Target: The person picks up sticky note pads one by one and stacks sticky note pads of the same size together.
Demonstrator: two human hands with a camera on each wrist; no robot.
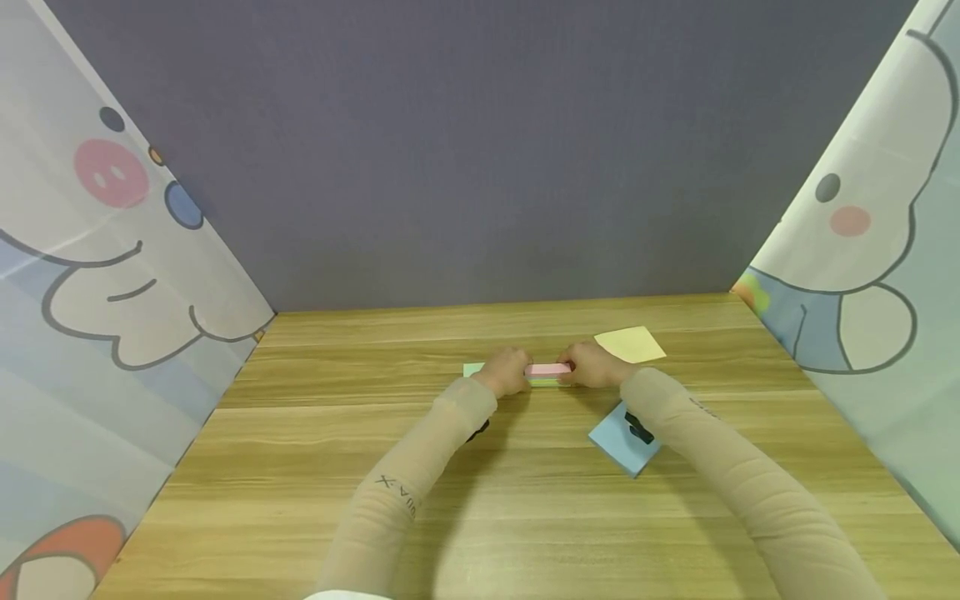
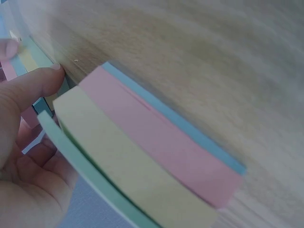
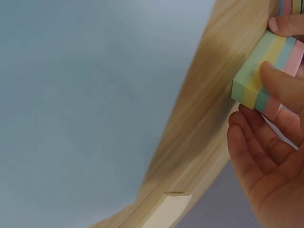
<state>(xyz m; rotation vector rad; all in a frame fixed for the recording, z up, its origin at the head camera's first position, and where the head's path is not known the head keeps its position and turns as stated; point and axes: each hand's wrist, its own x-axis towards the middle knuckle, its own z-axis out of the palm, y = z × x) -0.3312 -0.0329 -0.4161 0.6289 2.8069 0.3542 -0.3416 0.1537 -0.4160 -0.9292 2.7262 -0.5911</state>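
Between both hands is a striped stack of sticky note pads point(image 3: 266, 71) in green, yellow, blue and pink; its pink side point(image 1: 548, 371) faces up in the head view. My right hand point(image 1: 592, 365) pinches one end, thumb on one face and fingers on the opposite one. At the other end my left hand point(image 1: 506, 372) grips with its thumb point(image 2: 42, 80) and curled fingers. A second stack of sticky note pads point(image 2: 142, 147), blue, pink, yellow and green, stands beside my left hand; in the head view that hand mostly hides it.
Under my right wrist lies a blue sticky note pad point(image 1: 624, 440), turned at an angle. A yellow sticky note pad point(image 1: 632, 344) is behind the right hand. The wooden table point(image 1: 337, 467) meets a grey panel point(image 1: 495, 167) at the back, with cartoon-printed sheets on both sides.
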